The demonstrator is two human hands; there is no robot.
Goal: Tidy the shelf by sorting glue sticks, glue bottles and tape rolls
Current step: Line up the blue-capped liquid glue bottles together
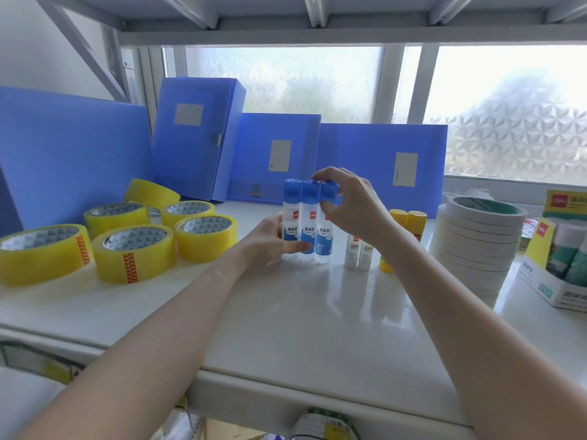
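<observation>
Yellow tape rolls [133,239], six, far left of shelf [301,312]; five flat, one tilted at back. Blue file boxes [197,138] along rear, leaning or upright against window.

Left hand [270,239], centre: palm against left side of glue bottles [306,220], thumb laid across lower labels, other fingers hidden behind. Three bottles, blue caps, upright, touching in a row, bases apparently on shelf.

Right hand [352,201]: fingers [320,176] curled over and pinching cap of rightmost bottle, thumb below cap at right.

Glue sticks [360,254], white bodies, two upright just right of bottles, partly behind right wrist. Yellow-capped sticks [408,222] behind them; count unclear, forearm in front.

White tape stack [476,246], tall, further right. Open carton [552,265] of more sticks, far right edge.

Step in hand, judged: squaring bottles into one tight group. To do well: keep left palm flat as a stop, press rightmost bottle in from cap and base together, not cap alone, since tall narrow bottles likely tip. Keep bases flush on shelf, labels forward. Mind right wrist near upright sticks; easily knocked over. Leave clear gap between bottles and sticks so groups read apart.
</observation>
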